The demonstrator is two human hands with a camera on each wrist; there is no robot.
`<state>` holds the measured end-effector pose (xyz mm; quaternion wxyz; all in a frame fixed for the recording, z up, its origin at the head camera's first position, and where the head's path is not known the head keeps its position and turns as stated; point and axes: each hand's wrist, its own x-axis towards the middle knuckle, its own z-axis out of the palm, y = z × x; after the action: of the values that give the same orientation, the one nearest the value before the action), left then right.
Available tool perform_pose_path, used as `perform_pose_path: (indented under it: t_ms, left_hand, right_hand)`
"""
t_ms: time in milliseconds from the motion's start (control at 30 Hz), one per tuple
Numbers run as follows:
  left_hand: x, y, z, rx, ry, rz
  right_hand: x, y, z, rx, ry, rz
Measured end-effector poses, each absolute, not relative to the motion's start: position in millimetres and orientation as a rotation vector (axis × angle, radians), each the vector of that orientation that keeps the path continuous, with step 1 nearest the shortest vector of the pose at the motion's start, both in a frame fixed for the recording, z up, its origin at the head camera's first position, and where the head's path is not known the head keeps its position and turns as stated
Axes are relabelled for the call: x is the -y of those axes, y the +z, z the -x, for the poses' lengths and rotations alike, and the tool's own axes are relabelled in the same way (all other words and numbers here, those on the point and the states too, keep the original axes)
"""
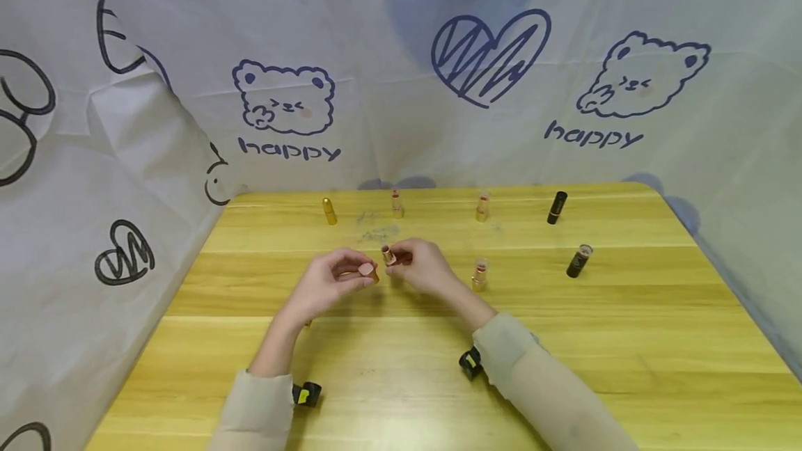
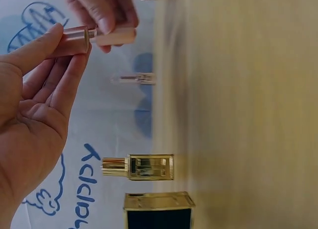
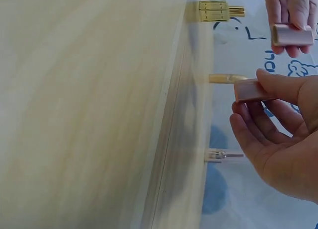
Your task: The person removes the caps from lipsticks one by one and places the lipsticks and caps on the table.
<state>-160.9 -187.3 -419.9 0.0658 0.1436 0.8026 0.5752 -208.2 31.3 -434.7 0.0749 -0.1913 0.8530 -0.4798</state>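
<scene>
Over the middle of the table, my left hand (image 1: 322, 284) pinches a rose-gold lipstick cap (image 1: 368, 271) between thumb and fingers. Facing it, my right hand (image 1: 426, 266) grips the uncapped lipstick (image 1: 387, 255) by its base, its dark tip pointing up and left. In the left wrist view the cap's open end (image 2: 87, 40) faces the lipstick base (image 2: 117, 37), with the two close together. The right wrist view shows the base (image 3: 250, 91) in the right fingers and the cap (image 3: 293, 35) farther off, apart from it.
Along the back stand a gold lipstick (image 1: 329, 211), two clear-capped lipsticks (image 1: 397, 204) and a black tube (image 1: 556, 207). Right of my hands are a clear-capped lipstick (image 1: 479, 275) and a black clear-topped one (image 1: 579, 262). A square gold tube (image 2: 149, 167) stands near a black-and-gold piece (image 2: 159, 209).
</scene>
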Motion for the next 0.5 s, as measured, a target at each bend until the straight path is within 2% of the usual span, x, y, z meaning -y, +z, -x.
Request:
perform_pose_path:
  t_ms: [500]
  left_hand:
    - [177,-437,161,-2.344,1.441,-0.578]
  right_hand:
    - [-26,-445,226,-2.594,-1.257,0.621]
